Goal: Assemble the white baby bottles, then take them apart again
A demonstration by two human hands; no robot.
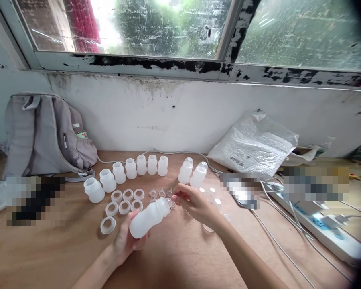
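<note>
Head view: our left hand is wrapped around the base of a translucent white bottle, held tilted above the wooden table. Our right hand pinches a small clear piece, possibly a nipple, at the bottle's neck. The bottle looks light, squeezable, slick; we'd grip the body. Spare bottles and rings lie behind.

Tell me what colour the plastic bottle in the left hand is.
Milky, translucent white plastic bottle, seen in the head view.
</note>
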